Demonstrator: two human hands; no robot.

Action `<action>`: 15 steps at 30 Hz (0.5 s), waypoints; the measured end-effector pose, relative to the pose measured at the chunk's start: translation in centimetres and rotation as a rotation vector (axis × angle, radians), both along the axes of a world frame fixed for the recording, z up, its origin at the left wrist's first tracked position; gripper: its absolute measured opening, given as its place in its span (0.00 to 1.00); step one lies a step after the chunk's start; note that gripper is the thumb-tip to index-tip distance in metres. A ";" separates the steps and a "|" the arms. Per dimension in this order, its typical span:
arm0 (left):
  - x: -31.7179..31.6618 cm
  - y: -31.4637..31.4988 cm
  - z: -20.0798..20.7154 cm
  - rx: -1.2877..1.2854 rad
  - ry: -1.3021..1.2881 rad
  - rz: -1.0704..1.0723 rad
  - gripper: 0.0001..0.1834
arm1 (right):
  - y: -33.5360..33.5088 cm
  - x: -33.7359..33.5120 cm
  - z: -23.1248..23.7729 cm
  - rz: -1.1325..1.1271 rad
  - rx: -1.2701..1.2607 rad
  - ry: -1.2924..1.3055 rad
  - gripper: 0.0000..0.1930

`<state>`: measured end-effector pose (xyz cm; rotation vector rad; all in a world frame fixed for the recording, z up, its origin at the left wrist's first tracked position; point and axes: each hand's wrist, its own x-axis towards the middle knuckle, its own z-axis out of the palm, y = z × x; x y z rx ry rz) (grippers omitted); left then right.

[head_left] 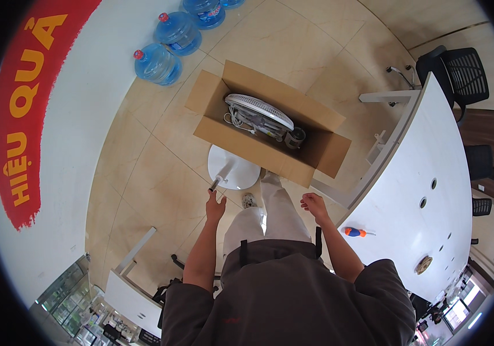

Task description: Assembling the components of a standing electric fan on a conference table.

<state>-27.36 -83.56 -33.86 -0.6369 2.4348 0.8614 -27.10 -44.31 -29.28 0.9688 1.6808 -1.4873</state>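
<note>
Fingers [211, 195] of left hand [216, 209], at ten o'clock from the lap: parted, thumb away from forefinger, no firm grasp visible; just beside the tip of the pole [219, 181], contact not possible to judge. Right hand [316, 206], at two o'clock: fingers loosely curled, nothing visible within; tightness of curl not possible to judge.

Pole: on white round base [246, 176], on the floor [149, 167], at eleven o'clock. Box [247, 147]: at twelve, flaps spread; inside, white fan [261, 108], with cord [236, 122] at its eight o'clock and grey cylinder [295, 138] at its four. Desk [397, 196]: at two to four; on top, screwdriver [355, 232] at three, brown ring [423, 264] farther out.

Risks, by judgement: base tipping or sliding, from a shoe [249, 200] catching its rim or a sideways knock to the pole; cord snagging, from loose loops; screwdriver dropping, from an elbow brushing the desk's near edge.

Hard to make out: bottom of box, behind near flap and in shadow; far rim of base, partly beneath that flap; right palm, turned away; true lean of pole, uncertain in so bent a view.
</note>
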 end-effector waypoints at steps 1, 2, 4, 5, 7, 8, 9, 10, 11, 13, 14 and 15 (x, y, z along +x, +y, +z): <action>0.0 0.2 0.2 0.010 0.006 0.003 0.33 | 0.2 0.0 -0.2 -0.010 -0.010 0.000 0.14; -0.1 0.3 0.3 0.019 0.013 0.006 0.33 | 0.3 0.0 -0.5 -0.003 -0.013 -0.002 0.14; 0.1 0.2 0.3 -0.001 0.009 -0.011 0.33 | 0.3 -0.3 -1.0 0.003 -0.008 -0.011 0.14; 0.1 0.1 0.3 -0.016 0.005 -0.037 0.33 | 0.4 -0.7 -1.3 0.012 -0.015 -0.011 0.14; -0.2 0.8 0.8 -0.035 -0.024 -0.080 0.32 | 0.8 -0.8 -2.1 0.023 -0.004 -0.045 0.14; -0.5 1.0 0.9 -0.056 -0.049 -0.123 0.32 | 0.9 -0.9 -2.5 0.023 -0.003 -0.049 0.14; -0.5 0.9 0.7 -0.058 -0.050 -0.122 0.32 | 0.8 -1.2 -2.7 0.024 -0.006 -0.046 0.13; -0.2 0.6 0.6 -0.052 -0.010 -0.113 0.31 | 0.7 -1.6 -3.1 0.026 -0.009 -0.044 0.13; 0.1 0.3 0.5 -0.046 0.030 -0.105 0.30 | 0.5 -2.0 -3.4 0.027 -0.011 -0.046 0.13; 0.9 -0.2 0.0 -0.020 0.084 -0.046 0.30 | 0.0 -3.3 -4.3 0.082 0.049 -0.002 0.13; 1.1 -0.5 -0.5 0.008 0.135 0.012 0.30 | -0.4 -4.3 -5.1 0.084 0.046 -0.002 0.13; 0.5 0.7 0.0 0.037 0.131 0.024 0.29 | 0.0 -5.3 -6.1 0.248 0.210 0.144 0.13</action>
